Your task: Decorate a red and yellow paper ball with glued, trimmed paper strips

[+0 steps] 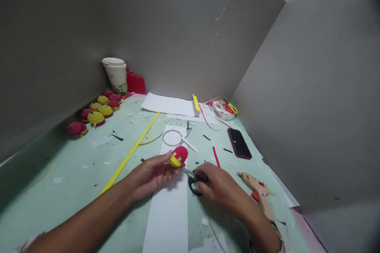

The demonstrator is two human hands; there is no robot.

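Near the middle of the table, my left hand [156,174] is closed on a small red and yellow paper piece [179,156] with pale squares on its red side. My right hand [212,184] grips black-handled scissors [194,182], whose metal blades point left and reach the fingertips of my left hand, just under the paper piece. A long white paper strip [169,213] lies beneath both hands. Beyond them, a thin ring [172,137] rests on that strip.
Several red and yellow pieces [95,118] stand at the left, near white cups [115,75]. A long yellow strip [130,152] crosses the table. A phone [239,143] and a glue gun [258,191] lie at the right. Grey walls [178,35] enclose the back and sides.
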